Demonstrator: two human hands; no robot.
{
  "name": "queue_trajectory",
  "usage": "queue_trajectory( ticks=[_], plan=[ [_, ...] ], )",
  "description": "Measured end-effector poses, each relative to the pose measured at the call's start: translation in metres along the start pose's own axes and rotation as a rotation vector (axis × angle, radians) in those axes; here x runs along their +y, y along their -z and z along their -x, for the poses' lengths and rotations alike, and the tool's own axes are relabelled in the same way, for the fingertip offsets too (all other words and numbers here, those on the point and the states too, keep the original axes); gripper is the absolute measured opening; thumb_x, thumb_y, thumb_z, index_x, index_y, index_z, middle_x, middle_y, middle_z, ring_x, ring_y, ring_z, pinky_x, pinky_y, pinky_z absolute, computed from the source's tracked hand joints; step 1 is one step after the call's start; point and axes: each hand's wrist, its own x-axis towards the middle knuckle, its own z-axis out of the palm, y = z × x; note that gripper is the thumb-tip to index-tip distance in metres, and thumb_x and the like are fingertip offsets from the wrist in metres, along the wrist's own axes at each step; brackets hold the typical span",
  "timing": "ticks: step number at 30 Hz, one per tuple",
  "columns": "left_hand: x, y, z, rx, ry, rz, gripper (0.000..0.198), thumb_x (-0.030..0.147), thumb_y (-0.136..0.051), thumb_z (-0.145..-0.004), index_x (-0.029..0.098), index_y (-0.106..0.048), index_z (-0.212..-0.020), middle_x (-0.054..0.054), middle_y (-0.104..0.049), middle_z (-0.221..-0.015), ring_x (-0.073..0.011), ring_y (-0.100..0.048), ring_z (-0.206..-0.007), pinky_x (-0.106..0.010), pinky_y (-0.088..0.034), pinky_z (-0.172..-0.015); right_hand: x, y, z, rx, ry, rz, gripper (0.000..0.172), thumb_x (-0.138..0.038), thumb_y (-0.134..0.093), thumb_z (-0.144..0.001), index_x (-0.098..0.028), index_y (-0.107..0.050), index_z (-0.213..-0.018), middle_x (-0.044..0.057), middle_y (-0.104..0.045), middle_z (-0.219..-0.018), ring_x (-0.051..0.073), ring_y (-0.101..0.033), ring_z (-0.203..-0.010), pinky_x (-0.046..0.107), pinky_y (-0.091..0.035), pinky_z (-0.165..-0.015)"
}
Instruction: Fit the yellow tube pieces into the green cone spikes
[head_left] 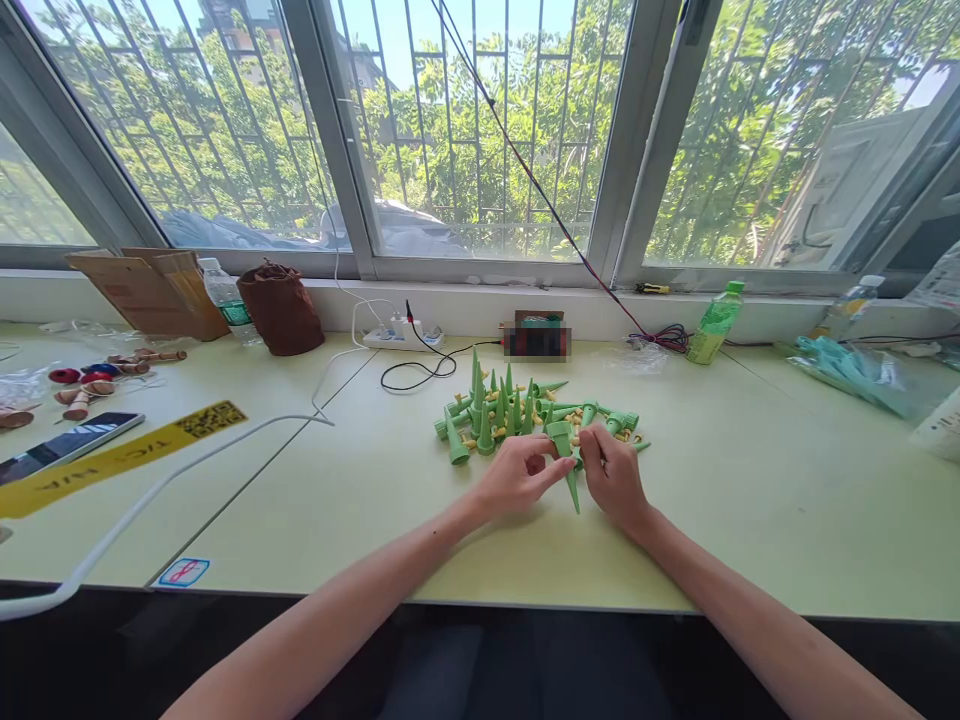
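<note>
My left hand (521, 475) is closed on a green plastic plant-watering spike (572, 485), its wide end up and its tip pointing down toward me. Close beside it, my right hand (613, 475) is closed at the spike's upper right side. What its fingers pinch is hidden; a small yellowish piece shows near the fingertips. Just beyond both hands lies a pile of similar green spikes (485, 430), some standing on their wide ends and others on their sides. Small yellow valve-like pieces are scattered among them.
Behind the pile are a power strip (405, 340) with cables and a dark red box (525, 345), partly blurred. A green bottle (716, 325) stands at the back right. To the left are a brown pouch (281, 310), a phone (75, 445), wooden toys (79, 400) and a white cable (172, 480).
</note>
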Motion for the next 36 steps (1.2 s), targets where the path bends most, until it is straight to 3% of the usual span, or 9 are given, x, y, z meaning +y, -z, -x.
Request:
queue_trajectory(
  ticks=[6, 13, 19, 26, 36],
  plan=[
    [0.0, -0.004, 0.002, 0.079, -0.117, -0.172, 0.025, 0.035, -0.058, -0.09, 0.014, -0.061, -0.075, 0.001, -0.05, -0.068, -0.0076, -0.043, -0.054, -0.021, -0.037, -0.053, 0.0, 0.0, 0.0, 0.002, -0.007, -0.01, 0.037, -0.036, -0.034, -0.1, -0.022, -0.038, -0.066, -0.006, -0.038, -0.052, 0.01, -0.033, -0.045, 0.023, -0.029, -0.047],
    [-0.005, -0.005, 0.003, 0.136, -0.188, -0.168, 0.023, 0.035, -0.056, -0.093, 0.015, -0.063, -0.084, -0.002, -0.055, -0.082, -0.0052, -0.043, -0.053, -0.019, -0.039, -0.052, -0.001, 0.0, -0.001, -0.014, -0.019, -0.031, 0.039, -0.038, -0.033, -0.101, -0.022, -0.04, -0.067, -0.004, -0.045, -0.055, 0.01, -0.037, -0.046, 0.023, -0.031, -0.048],
    [-0.015, -0.005, 0.003, 0.223, -0.287, -0.181, 0.02, 0.029, -0.053, -0.095, 0.019, -0.069, -0.102, -0.005, -0.056, -0.1, -0.0024, -0.044, -0.052, -0.018, -0.044, -0.054, 0.002, -0.002, 0.001, -0.054, -0.043, -0.113, 0.039, -0.036, -0.033, -0.102, -0.022, -0.036, -0.066, -0.006, -0.04, -0.052, 0.01, -0.034, -0.045, 0.023, -0.03, -0.048],
    [-0.022, -0.003, 0.004, 0.31, -0.407, -0.262, 0.032, 0.022, -0.053, -0.095, 0.025, -0.064, -0.125, -0.006, -0.055, -0.094, -0.0093, -0.055, -0.069, -0.02, -0.048, -0.06, 0.004, -0.002, 0.002, -0.082, -0.059, -0.128, 0.04, -0.037, -0.033, -0.101, -0.022, -0.038, -0.064, -0.005, -0.041, -0.051, 0.01, -0.036, -0.045, 0.025, -0.03, -0.049],
    [-0.018, 0.0, 0.004, 0.367, -0.504, -0.275, 0.036, 0.015, -0.049, -0.096, 0.029, -0.061, -0.127, -0.002, -0.048, -0.095, -0.0006, -0.04, -0.051, -0.016, -0.04, -0.051, 0.004, -0.001, 0.001, -0.123, -0.043, -0.15, 0.04, -0.034, -0.036, -0.101, -0.022, -0.037, -0.063, -0.005, -0.041, -0.05, 0.009, -0.035, -0.044, 0.024, -0.029, -0.048]
  ],
)
